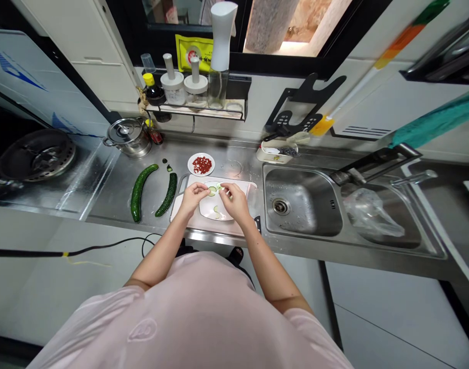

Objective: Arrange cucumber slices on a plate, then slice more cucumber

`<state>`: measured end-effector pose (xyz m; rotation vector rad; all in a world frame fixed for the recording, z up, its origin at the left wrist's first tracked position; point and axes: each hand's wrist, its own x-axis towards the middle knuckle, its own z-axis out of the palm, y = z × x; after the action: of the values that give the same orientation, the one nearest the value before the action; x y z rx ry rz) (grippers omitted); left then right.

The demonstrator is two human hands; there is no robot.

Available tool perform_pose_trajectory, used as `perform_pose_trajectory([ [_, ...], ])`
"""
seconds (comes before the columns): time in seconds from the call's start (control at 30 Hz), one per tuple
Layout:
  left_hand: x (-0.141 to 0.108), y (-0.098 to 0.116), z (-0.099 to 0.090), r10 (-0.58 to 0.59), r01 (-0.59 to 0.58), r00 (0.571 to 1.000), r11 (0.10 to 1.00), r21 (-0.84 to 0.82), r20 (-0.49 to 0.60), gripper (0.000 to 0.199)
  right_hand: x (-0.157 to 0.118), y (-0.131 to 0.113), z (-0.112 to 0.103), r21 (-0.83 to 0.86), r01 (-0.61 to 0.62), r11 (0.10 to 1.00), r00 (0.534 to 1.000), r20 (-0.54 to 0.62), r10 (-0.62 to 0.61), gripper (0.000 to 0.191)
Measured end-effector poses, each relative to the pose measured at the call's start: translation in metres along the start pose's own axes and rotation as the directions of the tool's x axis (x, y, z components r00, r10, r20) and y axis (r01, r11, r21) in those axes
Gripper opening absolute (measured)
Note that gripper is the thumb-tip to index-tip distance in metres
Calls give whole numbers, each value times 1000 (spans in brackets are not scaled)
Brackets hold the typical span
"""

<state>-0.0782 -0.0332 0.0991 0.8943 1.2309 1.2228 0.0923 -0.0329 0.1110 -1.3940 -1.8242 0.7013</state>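
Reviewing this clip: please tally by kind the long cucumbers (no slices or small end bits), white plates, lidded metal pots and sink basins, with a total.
Long cucumbers: 2
White plates: 2
Lidded metal pot: 1
Sink basins: 2
Total: 7

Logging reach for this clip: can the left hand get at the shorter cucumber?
Probably yes: the left hand is close to the shorter cucumber, nothing tall stands between, though that hand seems occupied with a slice.
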Motion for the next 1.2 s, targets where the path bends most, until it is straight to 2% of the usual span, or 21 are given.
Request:
perform_pose_trajectory([
  [0.23,-8,12,12,57,-58,998,998,17,32,26,9,-11,-3,79,54,995,999,-10,-53,26],
  [0.43,-11,18,16,87,-88,995,996,3,55,26,12,-16,-4,102,61,993,997,38,-65,21],
  [0.6,-12,15,16,-55,60,997,991,-120,49,35,13,-19,-6,190,25,981,1000,13,-28,23],
  [0.7,-12,10,17,-151,168,984,963,-213,91,35,14,-20,-7,250,11,968,1000,7,-14,23],
  [0.83,-11,5,20,-296,362,923,884,-295,245,38,16,-20,-7,284,4,959,1000,-26,3,20],
  [0.93,-10,3,22,-346,472,864,810,-348,367,40,16,-19,-6,297,-8,955,1000,-21,15,20],
  [1.03,-10,5,21,-341,485,853,797,-359,394,37,16,-18,-7,304,-18,952,1000,-3,20,22],
  [1.2,-10,12,18,-267,402,895,830,-386,357,34,16,-19,-9,334,10,943,1000,6,-13,22],
])
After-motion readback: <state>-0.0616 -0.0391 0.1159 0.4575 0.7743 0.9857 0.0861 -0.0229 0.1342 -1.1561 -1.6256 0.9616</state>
